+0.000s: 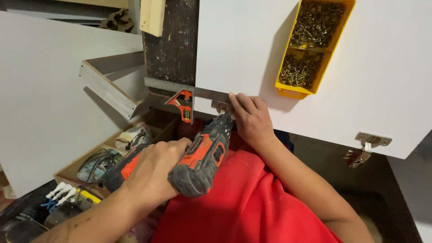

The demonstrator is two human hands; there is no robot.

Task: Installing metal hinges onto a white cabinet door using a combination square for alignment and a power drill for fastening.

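1. Your left hand (155, 168) is clamped on the orange cordless drill (202, 155), its long axis pointing up-right.
2. Your right hand (252, 119) presses the hinge (221, 107) against the white panel (382, 90) edge, just beyond the drill tip.

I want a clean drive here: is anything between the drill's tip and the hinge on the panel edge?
Nothing visible. The drill in the left hand meets the hinge directly; the right hand rests beside it, not across it.

The cordless drill (202, 155) is orange and dark grey. The cabinet door (382, 81) is plain white. The screw bin (310, 45) is bright yellow, with brass-coloured screws (299, 69). The combination square (184, 102) is orange with a steel-grey blade. The cloth (243, 202) is red.
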